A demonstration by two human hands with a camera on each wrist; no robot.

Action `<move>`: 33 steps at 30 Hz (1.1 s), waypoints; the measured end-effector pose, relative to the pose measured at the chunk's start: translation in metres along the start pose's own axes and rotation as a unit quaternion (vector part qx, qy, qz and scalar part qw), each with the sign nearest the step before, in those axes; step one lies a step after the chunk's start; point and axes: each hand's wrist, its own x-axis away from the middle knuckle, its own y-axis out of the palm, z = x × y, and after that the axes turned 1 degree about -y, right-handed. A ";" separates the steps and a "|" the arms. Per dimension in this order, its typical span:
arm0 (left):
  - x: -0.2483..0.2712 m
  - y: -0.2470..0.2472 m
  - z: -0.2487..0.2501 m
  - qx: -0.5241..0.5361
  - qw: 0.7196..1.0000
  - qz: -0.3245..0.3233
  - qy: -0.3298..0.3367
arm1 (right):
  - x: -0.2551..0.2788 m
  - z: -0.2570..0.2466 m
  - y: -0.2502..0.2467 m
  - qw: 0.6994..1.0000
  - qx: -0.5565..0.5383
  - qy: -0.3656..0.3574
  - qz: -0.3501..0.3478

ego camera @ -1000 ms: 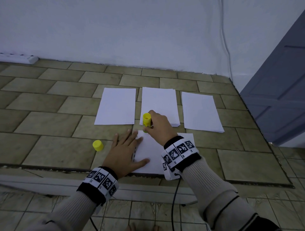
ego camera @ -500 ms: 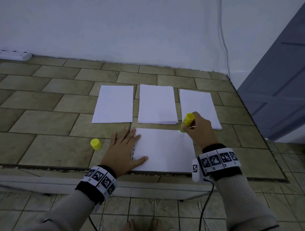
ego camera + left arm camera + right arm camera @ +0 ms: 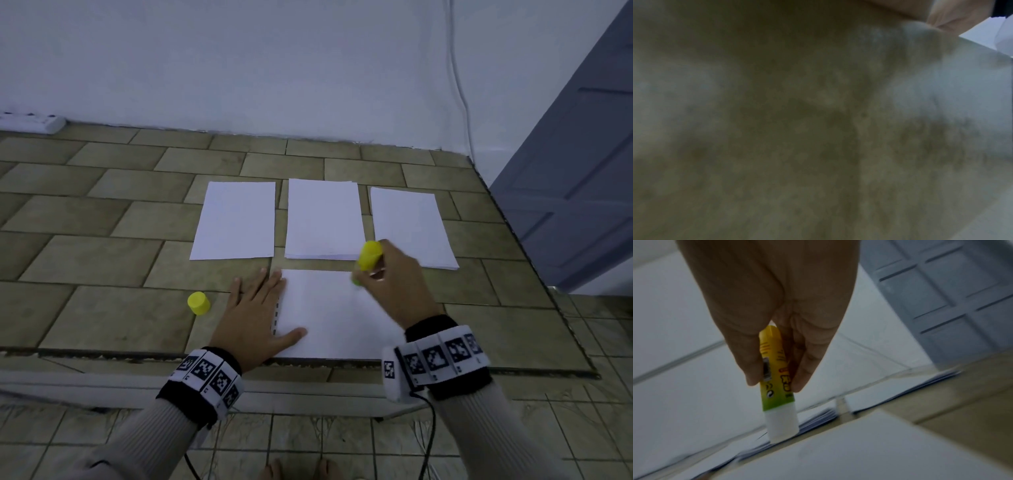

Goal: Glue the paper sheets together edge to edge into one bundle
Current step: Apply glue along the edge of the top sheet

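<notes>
A white paper sheet point(image 3: 329, 318) lies near the front edge of the tiled surface. My left hand point(image 3: 257, 311) lies flat on its left edge, fingers straight. My right hand point(image 3: 383, 274) pinches a yellow-green glue stick point(image 3: 368, 258), tilted, with its tip on the sheet's far edge, right of the middle. In the right wrist view the fingers point(image 3: 805, 369) pinch the glue stick point(image 3: 777, 378), and its white end touches the sheet's point(image 3: 838, 454) edge. Three paper stacks lie behind: left point(image 3: 236, 219), middle point(image 3: 323, 219), right point(image 3: 411, 222). The left wrist view is blurred, showing mostly tile.
The yellow glue cap point(image 3: 198, 303) stands on the tiles left of my left hand. A white power strip point(image 3: 30, 121) lies at the back left by the wall. A grey-blue door point(image 3: 575, 164) stands at the right. The surface's front edge point(image 3: 102, 353) runs under my wrists.
My right hand ran the glue stick along the sheet's far edge from its left end to its right end, then came back a little to the left. The left hand stayed flat on the sheet.
</notes>
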 end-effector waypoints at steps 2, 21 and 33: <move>-0.001 -0.001 0.001 0.008 1.000 0.002 0.001 | 0.002 -0.017 0.020 0.996 -0.036 -0.021 -0.073; -0.001 -0.001 0.001 0.009 1.000 -0.009 -0.001 | 0.004 -0.026 0.058 0.986 0.017 -0.071 -0.152; -0.001 -0.001 0.001 0.001 1.000 -0.012 -0.003 | 0.022 0.036 -0.025 0.998 0.022 -0.032 -0.046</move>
